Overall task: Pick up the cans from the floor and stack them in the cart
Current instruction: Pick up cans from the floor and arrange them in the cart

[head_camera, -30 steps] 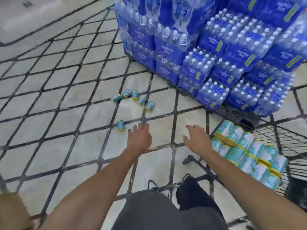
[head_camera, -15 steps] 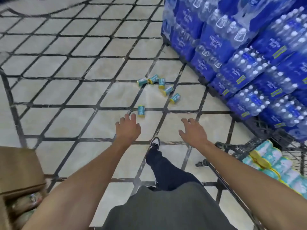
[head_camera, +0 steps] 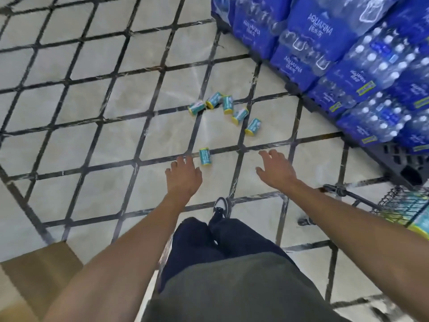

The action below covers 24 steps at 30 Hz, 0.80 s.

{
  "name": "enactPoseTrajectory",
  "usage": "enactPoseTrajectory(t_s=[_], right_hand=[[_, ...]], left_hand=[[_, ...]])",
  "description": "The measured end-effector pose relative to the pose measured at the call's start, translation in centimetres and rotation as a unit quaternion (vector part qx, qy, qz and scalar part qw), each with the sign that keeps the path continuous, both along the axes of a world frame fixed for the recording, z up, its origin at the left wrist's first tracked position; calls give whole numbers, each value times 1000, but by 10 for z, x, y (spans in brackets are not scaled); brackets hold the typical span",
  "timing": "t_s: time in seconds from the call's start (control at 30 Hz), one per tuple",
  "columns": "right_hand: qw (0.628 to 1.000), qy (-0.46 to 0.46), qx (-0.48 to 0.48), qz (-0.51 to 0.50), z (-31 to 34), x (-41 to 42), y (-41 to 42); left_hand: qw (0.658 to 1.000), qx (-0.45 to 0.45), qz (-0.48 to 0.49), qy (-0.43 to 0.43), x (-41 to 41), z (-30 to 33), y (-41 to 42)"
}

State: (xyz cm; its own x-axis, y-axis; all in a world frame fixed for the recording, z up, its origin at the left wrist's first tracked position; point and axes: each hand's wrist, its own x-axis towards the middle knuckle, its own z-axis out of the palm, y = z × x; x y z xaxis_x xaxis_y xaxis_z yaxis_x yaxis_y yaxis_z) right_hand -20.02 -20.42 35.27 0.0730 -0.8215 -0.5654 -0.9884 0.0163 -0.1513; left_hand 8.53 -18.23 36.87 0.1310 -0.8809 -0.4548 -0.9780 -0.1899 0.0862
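A: Compared with half a second ago, both hands are closer to the cans, and the cart [head_camera: 394, 203] has slid almost out of the picture at the right edge. Only a corner of its wire basket and a wheel are seen now.

B: What is hard to see?

A: The cans inside the cart are cut off by the frame; I see only a bit of teal and yellow through the wire. The print on the cans on the floor is too blurred to read. A cardboard box [head_camera: 39, 270] at the near left is also cut off.

B: How do the cans look?

A: They are small, teal with a yellow rim. All six lie on their sides on the tiled floor [head_camera: 92, 112]. Five lie in a loose arc [head_camera: 227, 104] further away, left of the stacked water bottle packs [head_camera: 348, 66]. One single can [head_camera: 204, 156] lies nearer.

B: And the hands?

A: The left hand [head_camera: 184, 176] is over the floor with fingers relaxed and a little spread, holding nothing; the single can is just beside its fingertips, to the right. The right hand [head_camera: 276, 169] is the same, loosely spread, with nothing in it, and well apart from that can.
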Motion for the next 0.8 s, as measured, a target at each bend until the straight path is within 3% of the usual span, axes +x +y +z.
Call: enactPoseTrajectory(t_s=[0.2, 0.43, 0.53, 0.67, 0.8], right_hand=[[997, -6, 33, -70, -36, 17, -88], [974, -56, 29, -217, -152, 22, -188], [933, -105, 41, -342, -231, 23, -228], [847, -146, 63, -507, -357, 13, -278], [811, -142, 72, -563, -498, -11, -322]], left_hand=[[999, 46, -9, 18, 17, -57, -88], [984, 124, 75, 106, 13, -204, -175], [961, 136, 193, 146, 8, -287, -198], [907, 177, 342, 173, -6, -405, -217], [866, 205, 430, 155, -23, -533, -235]])
